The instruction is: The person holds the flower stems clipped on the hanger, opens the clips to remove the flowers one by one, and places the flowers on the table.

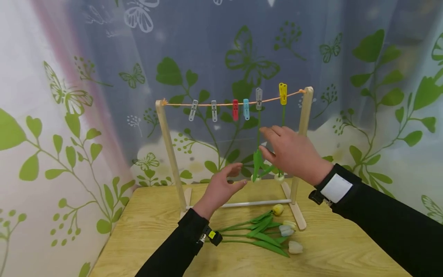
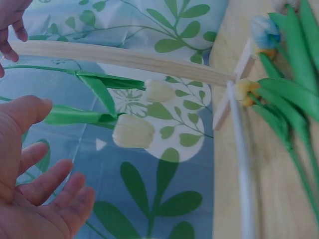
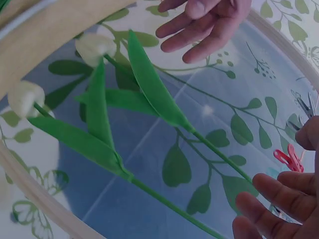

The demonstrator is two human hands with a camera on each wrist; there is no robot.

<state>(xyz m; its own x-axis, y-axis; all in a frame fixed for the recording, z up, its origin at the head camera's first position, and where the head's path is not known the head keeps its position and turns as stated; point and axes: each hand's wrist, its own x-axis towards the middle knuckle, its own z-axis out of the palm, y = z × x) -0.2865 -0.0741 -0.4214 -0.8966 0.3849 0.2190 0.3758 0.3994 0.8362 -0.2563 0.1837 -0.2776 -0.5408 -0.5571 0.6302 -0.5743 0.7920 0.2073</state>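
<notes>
Two white tulips hang head down from a string [image 1: 221, 104], one from a grey clothespin [image 1: 258, 99], the other from a yellow clothespin [image 1: 283, 94]. Beside their stems, my right hand [image 1: 294, 152] has its fingers loosely extended and holds nothing. In the right wrist view its fingers lie near the upper stems. Lower and to the left, my left hand [image 1: 221, 188] is empty, fingers spread and thumb toward the blooms. The left wrist view shows the nearer tulip bloom [image 2: 133, 132] and the farther tulip bloom [image 2: 158, 91] beyond that hand.
A wooden frame [image 1: 169, 154] carries the string, with a white bar [image 1: 256, 203] low across it. A red clothespin [image 1: 235, 110], a blue clothespin [image 1: 246, 109] and two pale ones hang further left. Several tulips [image 1: 263, 232] lie on the wooden table [image 1: 149, 231]. A patterned curtain hangs behind.
</notes>
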